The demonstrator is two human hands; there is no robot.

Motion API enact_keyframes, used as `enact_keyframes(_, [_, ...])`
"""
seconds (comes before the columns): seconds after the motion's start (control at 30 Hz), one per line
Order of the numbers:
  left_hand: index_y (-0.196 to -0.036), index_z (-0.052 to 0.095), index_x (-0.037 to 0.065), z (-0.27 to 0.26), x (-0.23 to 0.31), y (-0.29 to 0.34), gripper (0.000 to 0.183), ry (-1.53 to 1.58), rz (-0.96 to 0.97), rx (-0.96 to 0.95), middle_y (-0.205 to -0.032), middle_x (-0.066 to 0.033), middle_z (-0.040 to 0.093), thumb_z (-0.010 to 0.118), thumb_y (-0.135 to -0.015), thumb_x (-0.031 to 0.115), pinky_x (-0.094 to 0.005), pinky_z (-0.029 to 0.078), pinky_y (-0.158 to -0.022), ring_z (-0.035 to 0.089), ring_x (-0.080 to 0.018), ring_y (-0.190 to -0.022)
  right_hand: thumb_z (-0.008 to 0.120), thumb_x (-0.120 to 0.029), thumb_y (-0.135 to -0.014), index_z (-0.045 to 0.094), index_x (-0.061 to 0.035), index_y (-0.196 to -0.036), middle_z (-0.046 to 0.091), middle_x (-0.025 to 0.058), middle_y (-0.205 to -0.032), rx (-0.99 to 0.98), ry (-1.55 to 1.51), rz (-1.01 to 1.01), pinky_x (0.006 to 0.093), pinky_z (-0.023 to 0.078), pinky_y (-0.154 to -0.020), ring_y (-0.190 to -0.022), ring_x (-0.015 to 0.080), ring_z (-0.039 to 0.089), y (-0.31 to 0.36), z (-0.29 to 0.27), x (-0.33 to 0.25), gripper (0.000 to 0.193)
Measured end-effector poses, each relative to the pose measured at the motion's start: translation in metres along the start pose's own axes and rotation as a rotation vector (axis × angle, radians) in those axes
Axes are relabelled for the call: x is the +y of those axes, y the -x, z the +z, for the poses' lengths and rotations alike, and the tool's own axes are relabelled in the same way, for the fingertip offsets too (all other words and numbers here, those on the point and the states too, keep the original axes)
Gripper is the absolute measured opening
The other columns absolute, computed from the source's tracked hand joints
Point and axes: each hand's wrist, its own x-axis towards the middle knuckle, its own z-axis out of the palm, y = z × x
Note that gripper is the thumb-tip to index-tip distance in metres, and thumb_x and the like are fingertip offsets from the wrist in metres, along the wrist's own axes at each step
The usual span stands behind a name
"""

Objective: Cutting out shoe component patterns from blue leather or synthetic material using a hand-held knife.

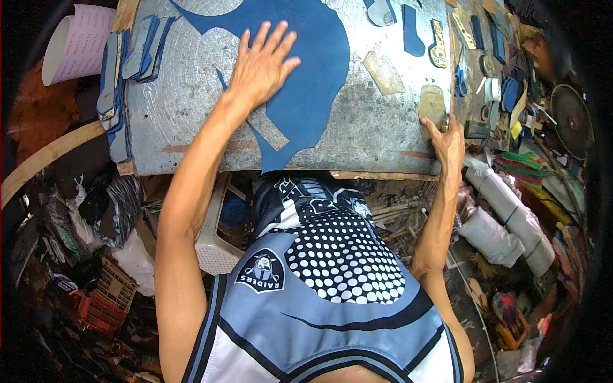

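My left hand (263, 69) lies flat with fingers spread on a large blue sheet (319, 70), which looks like leather or a similar material. The sheet has curved cut-outs, and a narrow tongue of it reaches the table's near edge. At the right edge of the metal-topped table (377, 137) is my right hand (448, 139), its thumb and forefinger apart. That thumb touches the lower part of a tan, worn, rounded template (432, 102); the other fingers are partly hidden. Left of that template lies a pale, irregular flat piece (384, 71).
Stacks of cut blue and grey pieces (140, 51) sit at the table's left edge. Blue cut pieces (412, 32) and a patterned template (438, 45) lie far right. Beyond are blue-handled scissors (460, 82) and a round fan guard (570, 121). A pale stool (217, 239) stands below the table.
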Motion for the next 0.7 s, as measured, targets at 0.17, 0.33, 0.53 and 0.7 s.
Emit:
enact_keyframes(0.17, [-0.145,0.045,0.006,0.023,-0.003,-0.038,0.070,0.093,-0.060,0.103,-0.155,-0.0166,0.036,0.052,-0.094,0.054,-0.0552,0.017,-0.118,0.030,-0.0382,-0.143,0.074,-0.059,-0.077,0.053,0.0088,-0.133,0.058,0.0324,-0.125,-0.016,0.045,0.009,0.0479,0.047,-0.097,-0.118,0.0439,0.057,-0.001,0.001,-0.007,0.090])
enact_keyframes(0.33, [-0.146,0.042,0.006,0.014,0.085,-0.002,0.068,0.074,0.101,-0.040,-0.158,-0.0187,0.029,0.042,-0.098,0.055,-0.0535,0.016,-0.119,0.022,-0.0378,-0.147,0.073,-0.054,-0.080,0.053,0.0079,-0.133,0.059,0.0325,-0.122,-0.062,0.020,0.040,0.0477,0.048,-0.095,-0.114,0.0448,0.058,-0.001,-0.001,-0.008,0.084])
enact_keyframes(0.53, [-0.147,0.043,0.010,0.002,0.155,0.071,0.067,0.423,0.261,-0.193,-0.159,-0.0164,0.028,0.043,-0.098,0.056,-0.0518,0.013,-0.121,0.018,-0.0356,-0.149,0.072,-0.051,-0.082,0.055,0.0042,-0.130,0.061,0.0312,-0.116,0.011,0.026,-0.007,0.0495,0.050,-0.090,-0.108,0.0459,0.060,-0.009,0.007,0.003,0.076])
enact_keyframes(0.7, [-0.138,0.051,0.007,-0.019,0.146,0.117,0.060,0.624,0.123,-0.136,-0.156,-0.0179,0.032,0.058,-0.094,0.046,-0.0531,0.020,-0.119,0.024,-0.0367,-0.147,0.073,-0.053,-0.080,0.053,0.0007,-0.134,0.060,0.0295,-0.114,0.095,0.038,-0.032,0.0505,0.050,-0.087,-0.107,0.0459,0.060,-0.005,0.013,0.009,0.078])
